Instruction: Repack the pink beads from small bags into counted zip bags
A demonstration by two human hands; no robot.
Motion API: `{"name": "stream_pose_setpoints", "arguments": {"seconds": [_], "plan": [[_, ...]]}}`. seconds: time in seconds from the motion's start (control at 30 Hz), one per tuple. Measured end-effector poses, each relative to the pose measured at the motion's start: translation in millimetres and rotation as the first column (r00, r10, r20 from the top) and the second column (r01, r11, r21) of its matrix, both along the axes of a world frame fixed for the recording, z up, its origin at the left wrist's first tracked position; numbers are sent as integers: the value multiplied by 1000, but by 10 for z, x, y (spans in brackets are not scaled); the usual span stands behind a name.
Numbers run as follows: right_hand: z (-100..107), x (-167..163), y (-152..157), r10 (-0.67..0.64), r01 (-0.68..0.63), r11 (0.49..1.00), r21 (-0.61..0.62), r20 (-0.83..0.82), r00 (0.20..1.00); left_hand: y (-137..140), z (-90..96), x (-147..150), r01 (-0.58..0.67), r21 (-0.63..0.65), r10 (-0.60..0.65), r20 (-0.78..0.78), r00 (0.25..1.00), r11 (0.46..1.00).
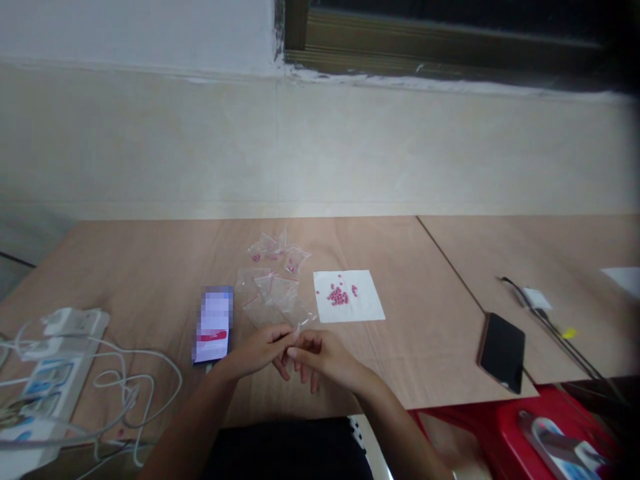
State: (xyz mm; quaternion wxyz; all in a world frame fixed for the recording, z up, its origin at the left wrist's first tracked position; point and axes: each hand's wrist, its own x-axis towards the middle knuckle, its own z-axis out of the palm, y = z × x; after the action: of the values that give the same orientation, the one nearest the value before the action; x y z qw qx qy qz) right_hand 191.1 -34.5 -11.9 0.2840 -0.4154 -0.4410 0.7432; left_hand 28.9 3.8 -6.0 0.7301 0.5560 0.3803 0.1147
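Bare table left of bags; phone, paper flanking.

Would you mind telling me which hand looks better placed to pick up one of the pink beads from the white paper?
Probably the right hand. The pink beads lie on the white paper, up and to the right of it, while the left hand sits farther over, nearer the phone. Both pinch a small clear bag.

A single head-worn camera looks forward and down from above the seated person's lap, close over the near edge of the wooden table, facing across it toward the pale wall and dark window frame beyond.
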Motion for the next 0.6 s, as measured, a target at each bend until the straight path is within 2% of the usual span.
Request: {"name": "stream_pose_setpoints", "arguments": {"seconds": [0.1, 0.3, 0.6], "plan": [[-14, 18, 29, 25, -25, 1000, -3, -21, 999, -7, -19, 0, -4, -9, 5, 16, 1000, 1000], [24, 47, 64, 6, -21, 995, -100, -149, 989, -10, 7, -32, 20, -4, -20, 42, 999, 1000], [22, -39, 91, -169, 155, 973, -171, -70, 983, 112, 75, 35, 130, -1, -130, 5, 991, 991]]}}
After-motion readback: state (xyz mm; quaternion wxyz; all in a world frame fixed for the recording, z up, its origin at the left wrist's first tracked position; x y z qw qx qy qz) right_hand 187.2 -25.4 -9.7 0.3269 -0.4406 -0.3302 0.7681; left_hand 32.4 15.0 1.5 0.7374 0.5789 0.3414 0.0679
